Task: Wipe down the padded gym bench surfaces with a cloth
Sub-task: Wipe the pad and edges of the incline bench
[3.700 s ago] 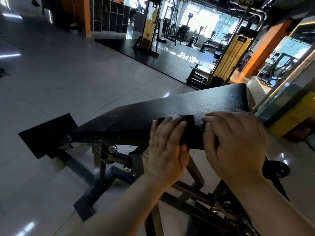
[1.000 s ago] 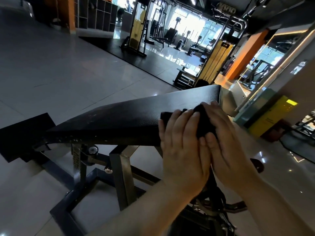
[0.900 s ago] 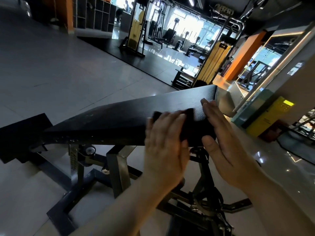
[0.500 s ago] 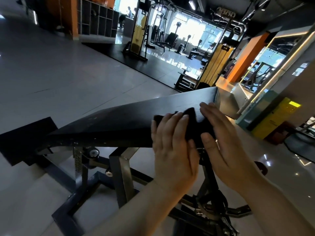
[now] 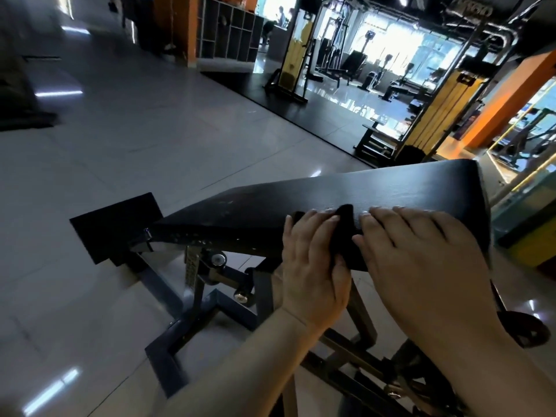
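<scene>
Bench pad (image 5: 376,191): cloth (image 5: 346,227) under left hand (image 5: 310,266), beside right hand (image 5: 421,257)

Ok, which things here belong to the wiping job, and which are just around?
Job: cloth; back pad; seat pad; left hand pressing the cloth at the pad's near edge; right hand flat on the pad beside it.
Around: bench frame; cubby shelf; yellow weight machine.
</scene>
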`<state>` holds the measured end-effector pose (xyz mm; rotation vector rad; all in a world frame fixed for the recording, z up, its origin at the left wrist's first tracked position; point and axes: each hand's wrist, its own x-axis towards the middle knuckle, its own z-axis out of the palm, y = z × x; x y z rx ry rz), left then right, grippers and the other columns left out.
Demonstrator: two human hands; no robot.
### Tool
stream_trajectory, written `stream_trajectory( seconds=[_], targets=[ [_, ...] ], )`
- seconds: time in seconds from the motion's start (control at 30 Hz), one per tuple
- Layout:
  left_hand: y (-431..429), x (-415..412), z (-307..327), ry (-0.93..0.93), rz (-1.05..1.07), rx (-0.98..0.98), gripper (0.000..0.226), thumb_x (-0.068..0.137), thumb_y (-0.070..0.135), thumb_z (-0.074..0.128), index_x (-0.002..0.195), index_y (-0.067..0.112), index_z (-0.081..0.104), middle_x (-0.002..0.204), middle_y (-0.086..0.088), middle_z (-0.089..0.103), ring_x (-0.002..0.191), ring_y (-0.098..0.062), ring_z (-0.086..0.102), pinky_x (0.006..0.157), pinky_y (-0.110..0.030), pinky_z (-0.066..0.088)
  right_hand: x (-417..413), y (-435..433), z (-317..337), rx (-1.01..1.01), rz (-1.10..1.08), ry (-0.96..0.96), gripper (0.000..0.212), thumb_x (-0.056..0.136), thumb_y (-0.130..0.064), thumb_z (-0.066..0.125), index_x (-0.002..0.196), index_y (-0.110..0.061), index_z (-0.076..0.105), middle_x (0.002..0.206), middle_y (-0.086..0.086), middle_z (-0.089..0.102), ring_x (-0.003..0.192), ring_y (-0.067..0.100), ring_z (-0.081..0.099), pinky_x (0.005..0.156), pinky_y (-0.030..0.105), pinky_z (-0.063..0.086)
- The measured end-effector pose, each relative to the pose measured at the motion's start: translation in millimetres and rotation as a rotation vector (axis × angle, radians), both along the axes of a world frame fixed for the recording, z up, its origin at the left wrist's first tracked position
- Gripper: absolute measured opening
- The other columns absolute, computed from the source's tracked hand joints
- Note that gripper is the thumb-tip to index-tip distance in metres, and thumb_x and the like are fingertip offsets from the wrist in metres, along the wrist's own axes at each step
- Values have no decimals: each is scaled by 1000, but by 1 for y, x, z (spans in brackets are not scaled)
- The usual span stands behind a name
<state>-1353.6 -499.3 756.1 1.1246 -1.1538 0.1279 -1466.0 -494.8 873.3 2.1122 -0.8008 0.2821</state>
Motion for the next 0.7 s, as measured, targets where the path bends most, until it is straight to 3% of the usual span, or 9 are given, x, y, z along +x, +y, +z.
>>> stream_trajectory(
  seconds=[0.1, 0.2, 0.3, 0.4, 0.53, 0.7],
  targets=[
    [-10, 42, -34, -48, 48, 26, 43, 91, 20, 42, 133, 12, 43, 138, -9, 50, 135, -26, 45, 120, -57, 19, 5, -3, -5, -31, 15, -2, 40, 108, -30, 38, 126, -4, 64, 123, 17, 67, 113, 37, 63, 93, 49, 42],
    [-15, 66, -57, 167, 94, 97, 42, 94, 21, 35, 131, 8, 48, 137, -9, 51, 140, -25, 39, 118, -61, 16, 9, -6, -11, -56, 26, 8, 41, 108, -31, 39, 126, -4, 64, 122, 18, 67, 113, 36, 63, 94, 48, 44],
    [-12, 44, -38, 355, 87, 126, 42, 95, 21, 32, 133, 10, 48, 142, -3, 46, 146, -21, 30, 122, -58, 8, 17, -8, -16, -65, 19, 14, 41, 108, -32, 39, 126, -3, 63, 122, 18, 67, 114, 36, 63, 94, 48, 43],
    [-7, 20, -26, 200, 13, 23, 39, 97, 22, 35, 135, 15, 44, 143, -3, 47, 145, -23, 33, 122, -56, 10, 29, -9, -26, -42, -6, 58, 45, 109, -33, 34, 132, -2, 58, 126, 19, 64, 116, 37, 60, 94, 49, 44],
    [-17, 66, -57, -23, 31, 43, 37, 98, 22, 40, 134, 16, 41, 142, -3, 44, 142, -23, 37, 122, -52, 15, 44, -14, -40, -26, 14, 82, 44, 109, -32, 35, 134, -2, 56, 129, 20, 62, 119, 37, 59, 96, 48, 45],
    [-21, 117, -100, 254, 54, 157, 44, 94, 15, 37, 137, 10, 42, 147, -5, 41, 146, -26, 29, 116, -65, 19, 49, -18, -49, -91, 75, 56, 38, 107, -30, 46, 129, -4, 62, 126, 17, 66, 115, 34, 63, 93, 45, 48]
  ],
)
